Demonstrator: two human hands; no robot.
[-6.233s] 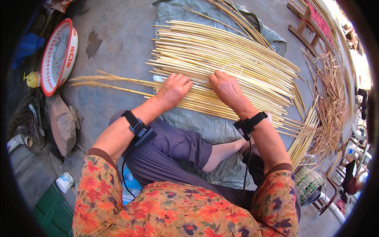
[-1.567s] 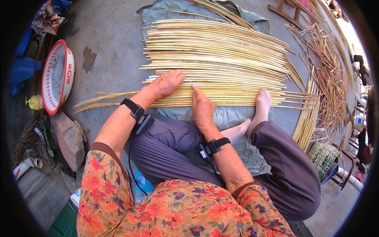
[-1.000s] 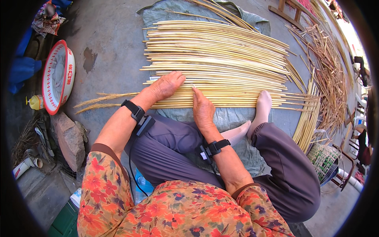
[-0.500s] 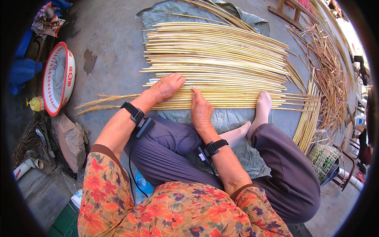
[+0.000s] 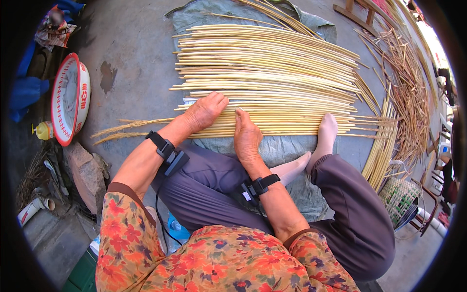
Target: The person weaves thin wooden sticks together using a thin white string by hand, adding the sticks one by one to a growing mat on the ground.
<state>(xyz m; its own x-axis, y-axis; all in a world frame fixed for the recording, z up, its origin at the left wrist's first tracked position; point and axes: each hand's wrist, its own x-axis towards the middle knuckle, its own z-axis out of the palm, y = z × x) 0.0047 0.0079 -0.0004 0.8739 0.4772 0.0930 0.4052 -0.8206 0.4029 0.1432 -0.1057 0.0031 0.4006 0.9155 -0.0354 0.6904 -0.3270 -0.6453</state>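
Note:
A wide row of pale yellow plant stalks (image 5: 272, 73) lies side by side before me. My left hand (image 5: 208, 111) rests over the near stalks, its fingers curled onto them and the fingertips partly hidden. Just to its right, my right hand (image 5: 248, 136) is closed in a pinch, thumb pointing up, against the nearest stalks. A small thin glint shows by its thumb tip, too small to name. Two stalks with feathery ends (image 5: 129, 125) stick out past the row on the left. My foot in a pale sock (image 5: 328, 127) presses on the row's near right part.
A grey-green sheet (image 5: 214, 148) lies under the stalks. At left stand a red-rimmed enamel basin (image 5: 84, 97), a yellow bottle (image 5: 44, 130) and a rock (image 5: 85, 173). To the right are loose dry husks (image 5: 406, 92), a stalk bundle (image 5: 380, 155), a woven basket (image 5: 400, 197) and a wooden stool (image 5: 357, 17).
Both hands stay at nearly the same place on the stalks. The view has shifted very slightly; nothing else has visibly moved.

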